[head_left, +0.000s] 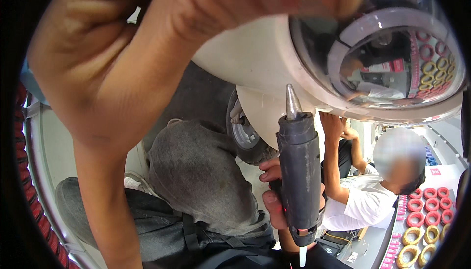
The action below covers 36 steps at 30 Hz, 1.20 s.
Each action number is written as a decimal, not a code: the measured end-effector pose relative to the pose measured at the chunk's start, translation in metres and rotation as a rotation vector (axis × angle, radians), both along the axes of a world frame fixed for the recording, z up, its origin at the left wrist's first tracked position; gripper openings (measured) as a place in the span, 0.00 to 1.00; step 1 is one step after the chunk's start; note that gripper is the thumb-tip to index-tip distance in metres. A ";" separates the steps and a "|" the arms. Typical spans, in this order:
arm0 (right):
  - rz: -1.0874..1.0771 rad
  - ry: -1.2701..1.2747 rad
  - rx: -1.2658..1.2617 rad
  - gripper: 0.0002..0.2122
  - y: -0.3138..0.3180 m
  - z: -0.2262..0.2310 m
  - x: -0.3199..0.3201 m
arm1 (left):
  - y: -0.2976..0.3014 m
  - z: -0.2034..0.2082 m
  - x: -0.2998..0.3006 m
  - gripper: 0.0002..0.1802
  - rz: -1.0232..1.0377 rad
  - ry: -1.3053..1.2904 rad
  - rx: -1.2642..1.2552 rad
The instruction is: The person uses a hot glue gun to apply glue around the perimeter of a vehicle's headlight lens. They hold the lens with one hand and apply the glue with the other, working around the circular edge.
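Observation:
My right hand [275,205] is wrapped around a dark hot glue gun [302,171], held upright. Its bare metal nozzle points up, and a whitish glue stick pokes out of the lower end. Very close to the camera, my left hand [196,18] is raised across the upper left, with one digit stretched to the right. The top edge cuts off its other fingers, and I see nothing held in it. Behind the nozzle is a white vehicle body [260,53] with a big round clear-lensed headlight [397,63].
At the right, a person in a white shirt [360,198] has both hands up at the body's underside. A wheel [245,129] shows below the body. Red and yellow coils [431,210] line a panel at far right. My grey-trousered leg [196,171] is bent below.

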State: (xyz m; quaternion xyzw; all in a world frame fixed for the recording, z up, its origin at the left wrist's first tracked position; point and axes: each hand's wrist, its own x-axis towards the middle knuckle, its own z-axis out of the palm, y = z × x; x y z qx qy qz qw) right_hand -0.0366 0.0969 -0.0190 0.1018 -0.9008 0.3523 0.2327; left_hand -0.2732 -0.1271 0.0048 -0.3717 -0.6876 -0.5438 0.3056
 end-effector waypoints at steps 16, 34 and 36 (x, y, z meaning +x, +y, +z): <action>-0.090 0.129 -0.069 0.11 0.015 -0.006 0.022 | 0.029 0.033 0.003 0.53 0.091 0.347 -0.198; -0.076 0.351 -0.182 0.29 0.035 -0.003 0.033 | 0.088 0.078 0.042 0.59 0.277 0.630 -0.357; -0.089 0.397 -0.195 0.26 0.034 0.001 0.034 | 0.079 0.088 0.043 0.52 0.281 0.661 -0.397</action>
